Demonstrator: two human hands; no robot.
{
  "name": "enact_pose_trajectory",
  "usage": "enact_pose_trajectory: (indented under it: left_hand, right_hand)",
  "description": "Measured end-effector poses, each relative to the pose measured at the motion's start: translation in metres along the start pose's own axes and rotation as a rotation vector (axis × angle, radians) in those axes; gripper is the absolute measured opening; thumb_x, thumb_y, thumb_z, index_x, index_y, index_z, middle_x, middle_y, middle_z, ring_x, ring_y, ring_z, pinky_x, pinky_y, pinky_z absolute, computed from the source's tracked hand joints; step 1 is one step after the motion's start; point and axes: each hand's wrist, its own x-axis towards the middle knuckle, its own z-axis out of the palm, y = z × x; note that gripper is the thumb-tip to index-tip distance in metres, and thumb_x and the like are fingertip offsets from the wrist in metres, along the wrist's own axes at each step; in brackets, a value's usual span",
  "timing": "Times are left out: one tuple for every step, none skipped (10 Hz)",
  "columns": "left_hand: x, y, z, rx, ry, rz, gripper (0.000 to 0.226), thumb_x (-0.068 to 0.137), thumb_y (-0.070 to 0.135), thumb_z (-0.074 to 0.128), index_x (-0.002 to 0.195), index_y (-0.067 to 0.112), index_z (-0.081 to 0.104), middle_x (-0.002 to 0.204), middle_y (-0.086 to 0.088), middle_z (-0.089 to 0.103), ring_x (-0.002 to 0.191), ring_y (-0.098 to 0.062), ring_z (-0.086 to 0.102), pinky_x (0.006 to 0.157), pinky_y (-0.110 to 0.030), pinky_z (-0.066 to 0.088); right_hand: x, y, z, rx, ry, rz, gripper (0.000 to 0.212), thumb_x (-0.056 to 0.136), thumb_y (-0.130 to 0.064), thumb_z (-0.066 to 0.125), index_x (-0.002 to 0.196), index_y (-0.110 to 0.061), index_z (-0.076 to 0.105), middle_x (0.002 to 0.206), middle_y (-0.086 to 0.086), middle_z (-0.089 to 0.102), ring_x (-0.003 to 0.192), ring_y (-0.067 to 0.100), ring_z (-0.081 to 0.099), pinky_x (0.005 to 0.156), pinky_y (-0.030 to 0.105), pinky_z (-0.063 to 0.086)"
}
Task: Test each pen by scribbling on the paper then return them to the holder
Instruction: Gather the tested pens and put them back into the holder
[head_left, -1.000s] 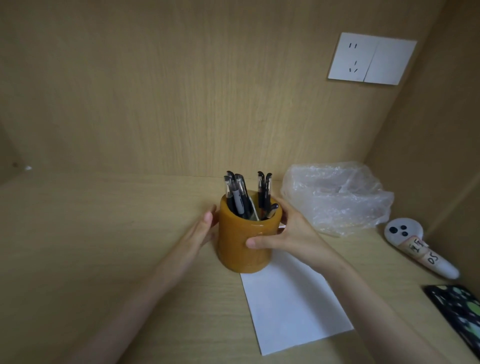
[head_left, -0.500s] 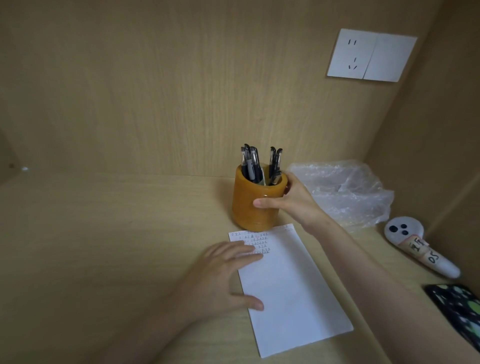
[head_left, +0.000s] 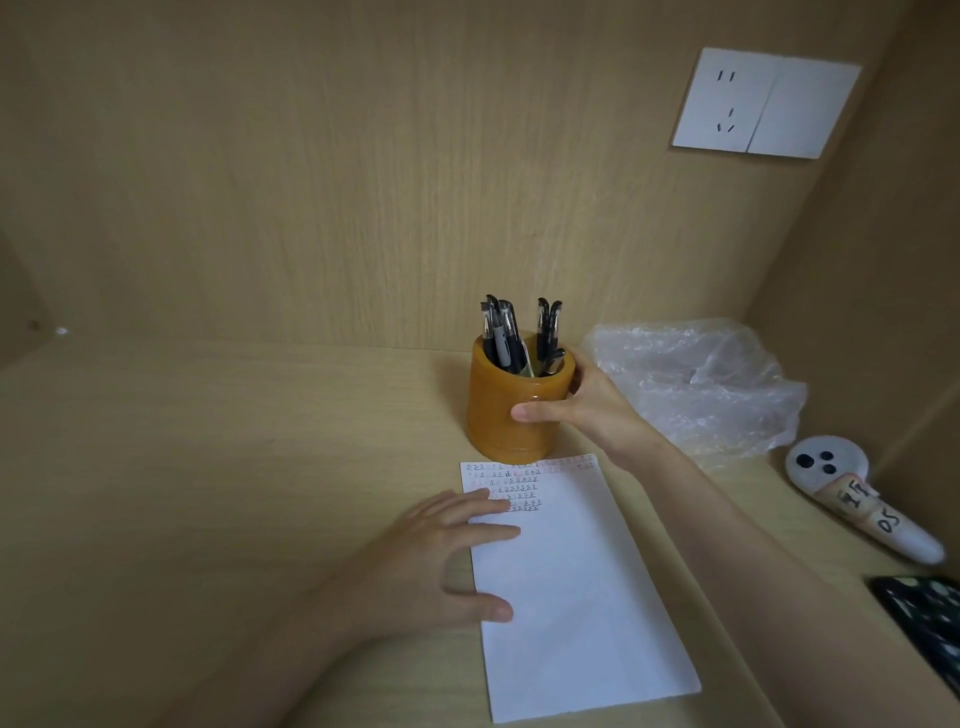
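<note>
The right hand (head_left: 587, 410) grips the holder (head_left: 511, 415), with the thumb across its glossy amber front and the fingers hidden behind. The left hand (head_left: 441, 561) lies flat, fingers spread, on the left edge of the paper (head_left: 571, 597), a smooth white sheet whose tiny top marks are unreadable. The cylindrical holder stands on the wood-grain desk (head_left: 208, 467) just past the paper's far edge, with dark capped pens (head_left: 519, 332) inside. A crinkled clear bag (head_left: 691, 384) sits to its right.
</note>
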Motion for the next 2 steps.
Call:
enact_pose_trajectory:
  left_hand:
    - [0.0004,-0.0021,0.0010,-0.021,-0.004,-0.010,0.072,0.067,0.071,0.055,0.133,0.044,0.039,0.145,0.033,0.019,0.132,0.017,-0.002,0.109,-0.013,-0.003]
    - [0.0004,-0.0009,-0.0054,-0.111,0.017,-0.031,0.074,0.064,0.073,0.055,0.131,0.044,0.042,0.143,0.034,0.021,0.132,0.018,-0.001,0.113,-0.021,0.007]
  right_hand:
    - [-0.0003,0.0049,-0.0012,-0.029,-0.080,-0.003,0.091,0.068,-0.012,0.084,0.141,-0.027,0.032,0.127,-0.007,0.058,0.112,0.008,0.057,0.090,0.023,0.049]
    - [-0.0074,-0.0016,-0.0033,-0.019,-0.050,0.025,0.112,0.069,-0.016,0.082,0.152,-0.022,0.007,0.142,-0.008,0.043,0.128,0.012,0.044,0.105,0.031,0.038]
